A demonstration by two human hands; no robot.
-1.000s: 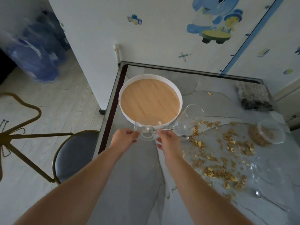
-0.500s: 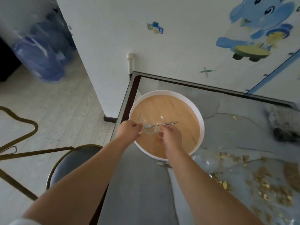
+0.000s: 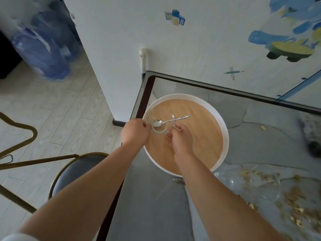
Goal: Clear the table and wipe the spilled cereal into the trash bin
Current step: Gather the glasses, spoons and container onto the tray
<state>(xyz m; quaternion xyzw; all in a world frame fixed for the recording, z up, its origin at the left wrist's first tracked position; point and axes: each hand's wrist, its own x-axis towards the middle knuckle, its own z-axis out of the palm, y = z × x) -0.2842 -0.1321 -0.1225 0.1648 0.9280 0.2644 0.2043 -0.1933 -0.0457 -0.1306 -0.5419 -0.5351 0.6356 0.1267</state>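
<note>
A small clear glass bowl with a metal spoon lying in it sits on the wooden floor of a round white-rimmed tray at the table's left end. My left hand grips the bowl's left rim. My right hand pinches its right rim with curled fingers. Spilled cereal lies scattered over the grey table at the lower right, around a second clear bowl.
A dark cloth lies blurred at the right edge. Another spoon's tip pokes out beside my right forearm. A black stool with a gold frame stands left of the table. Blue water jugs stand on the floor at the far left.
Both hands have carried the small bowl with its spoon from the tray's near rim to the tray's left part and set it lower. The view has swung left.
</note>
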